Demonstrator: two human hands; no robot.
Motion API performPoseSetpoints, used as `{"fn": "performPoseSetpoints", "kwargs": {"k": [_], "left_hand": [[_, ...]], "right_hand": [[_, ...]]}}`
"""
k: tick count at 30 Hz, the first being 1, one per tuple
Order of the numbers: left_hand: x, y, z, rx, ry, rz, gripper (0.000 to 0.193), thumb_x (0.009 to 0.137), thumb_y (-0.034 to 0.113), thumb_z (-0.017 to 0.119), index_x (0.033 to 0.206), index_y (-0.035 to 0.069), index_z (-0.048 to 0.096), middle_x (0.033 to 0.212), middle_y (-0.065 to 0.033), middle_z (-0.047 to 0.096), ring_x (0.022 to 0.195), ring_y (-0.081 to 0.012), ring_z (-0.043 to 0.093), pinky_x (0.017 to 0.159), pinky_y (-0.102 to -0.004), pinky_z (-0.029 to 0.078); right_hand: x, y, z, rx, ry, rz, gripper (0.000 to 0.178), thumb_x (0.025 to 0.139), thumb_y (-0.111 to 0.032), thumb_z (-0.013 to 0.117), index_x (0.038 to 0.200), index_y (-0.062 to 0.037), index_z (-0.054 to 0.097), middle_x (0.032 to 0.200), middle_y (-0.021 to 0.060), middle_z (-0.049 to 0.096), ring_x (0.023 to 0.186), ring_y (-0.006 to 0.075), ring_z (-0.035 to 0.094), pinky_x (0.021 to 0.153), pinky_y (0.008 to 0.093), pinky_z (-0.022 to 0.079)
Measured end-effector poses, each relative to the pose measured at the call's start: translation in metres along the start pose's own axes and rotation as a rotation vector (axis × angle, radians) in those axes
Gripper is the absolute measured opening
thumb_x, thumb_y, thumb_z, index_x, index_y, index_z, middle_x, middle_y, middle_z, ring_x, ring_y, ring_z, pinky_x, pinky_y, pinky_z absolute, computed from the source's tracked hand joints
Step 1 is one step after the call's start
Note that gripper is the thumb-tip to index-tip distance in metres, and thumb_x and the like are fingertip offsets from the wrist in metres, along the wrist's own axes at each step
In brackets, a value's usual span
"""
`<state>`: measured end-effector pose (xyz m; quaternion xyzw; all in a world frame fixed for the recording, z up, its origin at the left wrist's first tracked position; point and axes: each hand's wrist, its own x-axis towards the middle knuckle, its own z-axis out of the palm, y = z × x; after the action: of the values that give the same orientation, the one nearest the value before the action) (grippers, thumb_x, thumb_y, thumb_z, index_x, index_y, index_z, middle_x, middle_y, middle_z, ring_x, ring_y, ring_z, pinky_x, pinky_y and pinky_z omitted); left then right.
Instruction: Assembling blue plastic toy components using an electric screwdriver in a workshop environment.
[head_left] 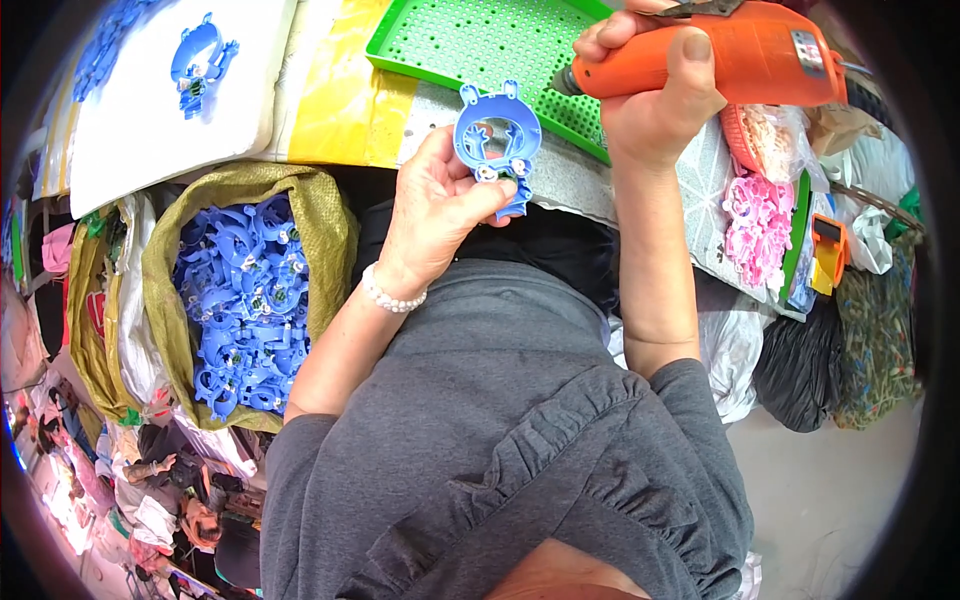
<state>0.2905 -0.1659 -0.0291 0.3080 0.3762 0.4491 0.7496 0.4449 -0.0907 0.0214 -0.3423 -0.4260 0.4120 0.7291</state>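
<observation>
The left hand (440, 205) is closed on a blue ring (495, 107), thumb pressed over its narrow lower end and the other fingers mostly hidden behind. The ring stands out just beyond the fingertips, its two small ears pointing away from the body and its narrow end toward it. It is held near the front edge of the table (575, 180), in front of the person and to the left of the right hand (660, 95)

That right hand is wrapped round an orange drill (720, 65), thumb along the near side. The drill's nose points left, toward the ring but apart from it, with the green tray (465, 35) behind

To the left of the left forearm, a sack (160, 290) holds a heap of blue rings (245, 300). Farther off on that side, another ring (195, 90) lies on a white board (110, 150). Pink parts (757, 230) sit to the right of the right forearm
</observation>
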Motion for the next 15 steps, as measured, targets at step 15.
{"fn": "performPoseSetpoints", "kwargs": {"k": [15], "left_hand": [[0.001, -0.001, 0.002, -0.004, 0.009, 0.0, 0.039, 0.074, -0.002, 0.068, 0.109, 0.001, 0.049, 0.093, -0.0071, 0.062, 0.072, -0.0106, 0.061, 0.056, -0.0229, 0.052]], "right_hand": [[0.011, 0.019, 0.002, 0.397, -0.108, -0.049, 0.038, 0.085, -0.033, 0.061, 0.101, -0.0003, 0.051, 0.068, 0.0069, 0.055, 0.054, 0.0151, 0.054, 0.051, 0.027, 0.048]]}}
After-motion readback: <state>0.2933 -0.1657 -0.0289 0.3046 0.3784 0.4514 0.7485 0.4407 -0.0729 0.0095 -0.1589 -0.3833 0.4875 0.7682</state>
